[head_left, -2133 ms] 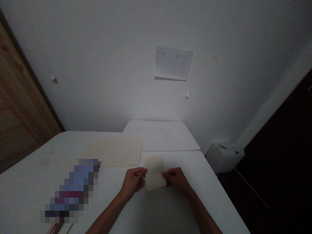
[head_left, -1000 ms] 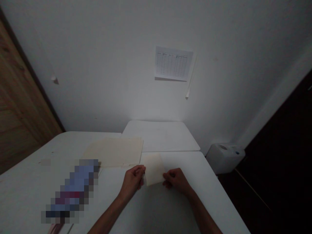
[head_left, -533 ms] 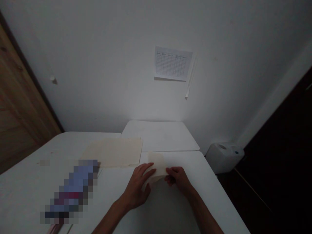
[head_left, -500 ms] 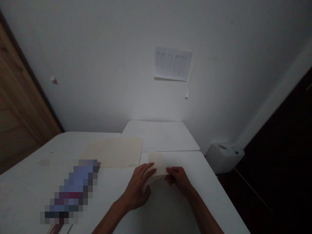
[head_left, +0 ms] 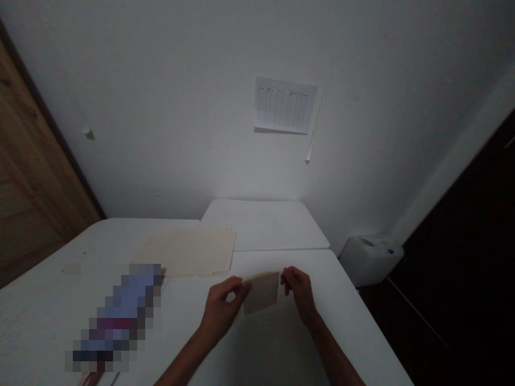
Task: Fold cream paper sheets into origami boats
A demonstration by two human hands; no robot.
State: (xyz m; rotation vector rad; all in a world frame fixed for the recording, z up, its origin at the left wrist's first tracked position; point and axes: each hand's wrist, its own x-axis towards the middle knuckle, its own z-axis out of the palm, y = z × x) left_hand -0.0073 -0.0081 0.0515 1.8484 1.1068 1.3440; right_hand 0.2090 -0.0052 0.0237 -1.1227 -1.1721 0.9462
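A small cream sheet of paper is held just above the white table, folded over so that its upper edge is a crease. My left hand pinches its left edge between thumb and fingers. My right hand pinches its upper right corner. Both forearms come in from the bottom of the view.
A stack of larger cream sheets lies on the table behind my left hand. A blurred-out object lies at the left. A second white table stands against the wall, with a printed chart above. A white canister sits on the floor at the right.
The paper stood taller between both hands, then my left hand pressed flat across it. Now the sheet looks about half its earlier height, and both hands pinch its sides again.
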